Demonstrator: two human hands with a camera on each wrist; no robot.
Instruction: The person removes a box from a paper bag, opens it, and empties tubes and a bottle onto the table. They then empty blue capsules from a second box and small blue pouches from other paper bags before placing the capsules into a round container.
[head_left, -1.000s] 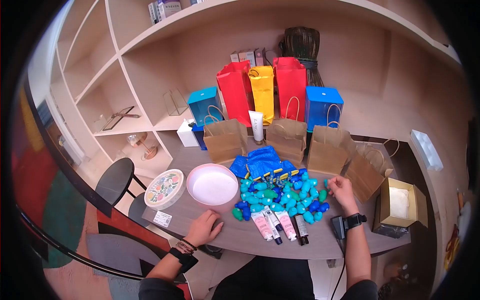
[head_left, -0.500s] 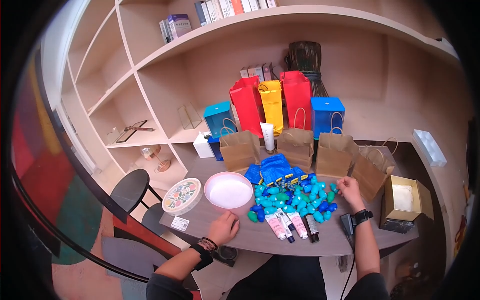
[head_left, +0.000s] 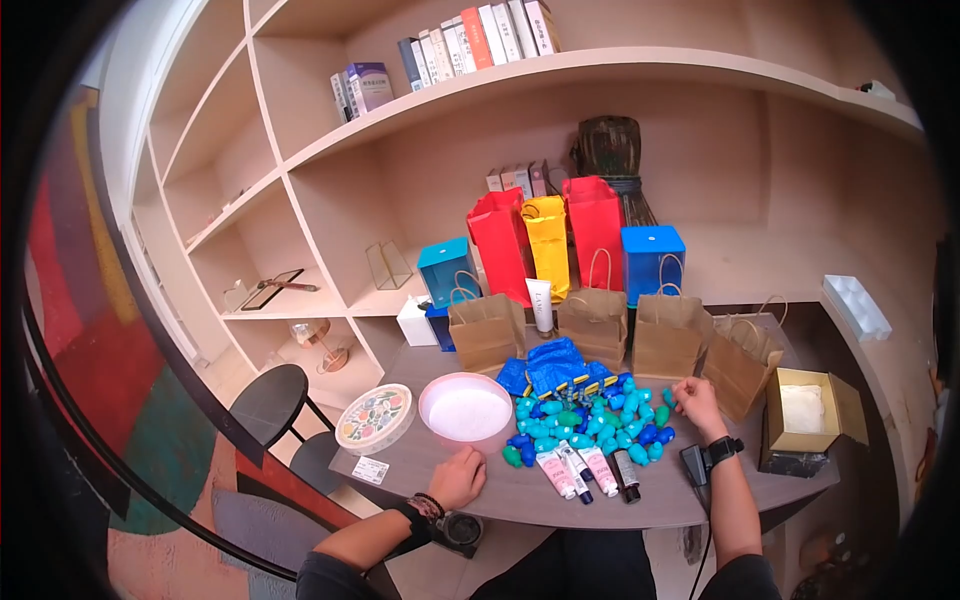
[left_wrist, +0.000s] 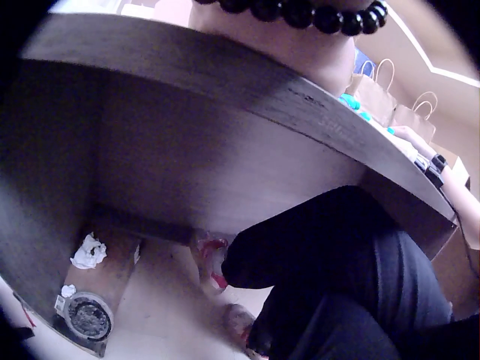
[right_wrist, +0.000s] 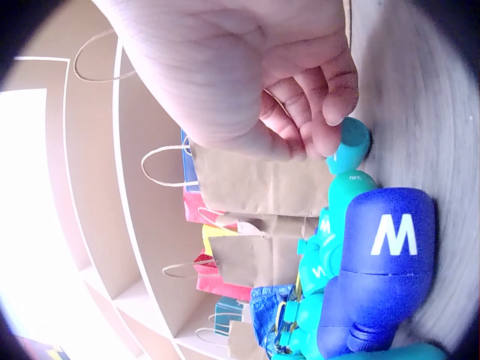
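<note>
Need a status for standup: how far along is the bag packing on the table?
Done: nothing obvious; the pile of blue and teal capsules and four tubes lie unpacked before the kraft bags. In hand: right hand fingers a teal capsule; left hand rests on the table. Left: apparently all packing.

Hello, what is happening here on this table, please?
A person sits at a round table with a pile of small teal and blue capsules in front of them. The right hand is at the pile's far right edge, its fingertips touching one teal capsule. The left hand rests on the table near a pink bowl. Behind the pile stand brown paper bags, with coloured bags further back, and a few small tubes lie at the front.
</note>
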